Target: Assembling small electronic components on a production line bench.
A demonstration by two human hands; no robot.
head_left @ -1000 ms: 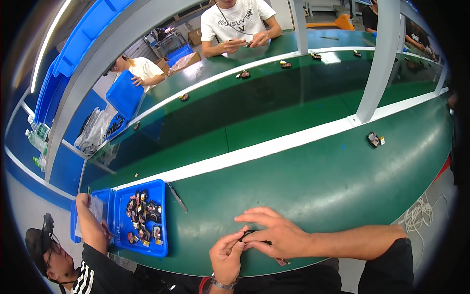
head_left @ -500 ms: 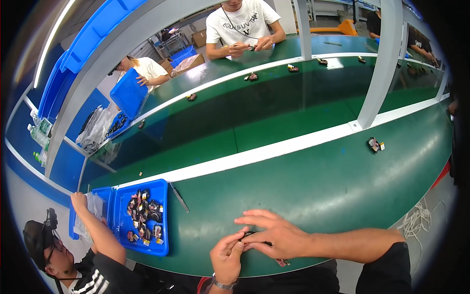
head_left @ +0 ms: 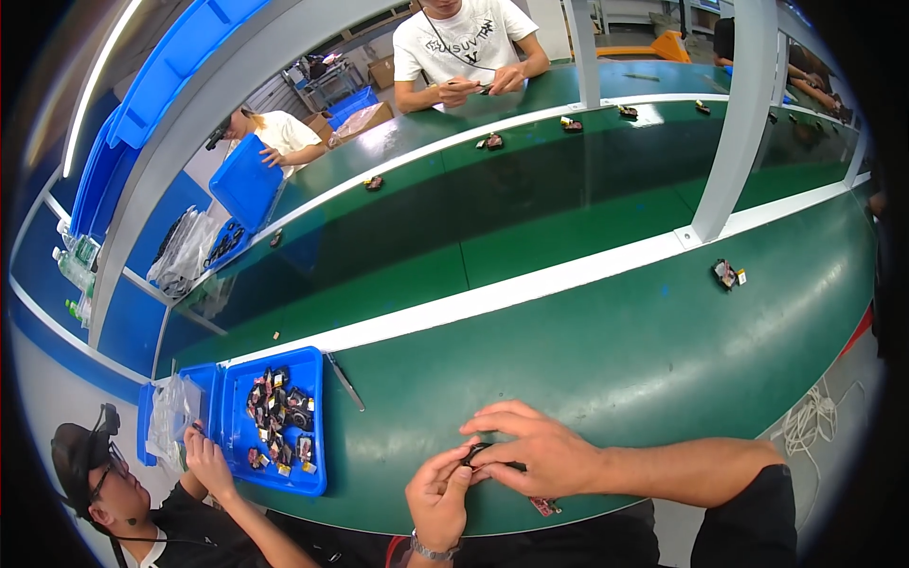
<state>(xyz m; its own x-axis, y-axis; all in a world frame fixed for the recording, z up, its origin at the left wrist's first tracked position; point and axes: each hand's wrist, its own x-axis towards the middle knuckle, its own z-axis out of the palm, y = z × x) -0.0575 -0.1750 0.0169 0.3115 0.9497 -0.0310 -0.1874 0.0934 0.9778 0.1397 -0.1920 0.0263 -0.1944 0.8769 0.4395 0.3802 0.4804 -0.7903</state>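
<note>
Well right of the blue tray, the left hand pinches a small black part between thumb and fingers, while the right hand, partly covering it, grasps it too. Small units lie heaped in the tray; a slim tool rests just beside its right wall. A co-worker's hand is at the tray's left, and a lone unit sits far to its right.

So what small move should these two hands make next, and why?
Probably lift the right hand slightly while the left hand holds the small black part: the left seems to pinch it, whereas the right covers much of it, so its fit cannot be seen.
</note>
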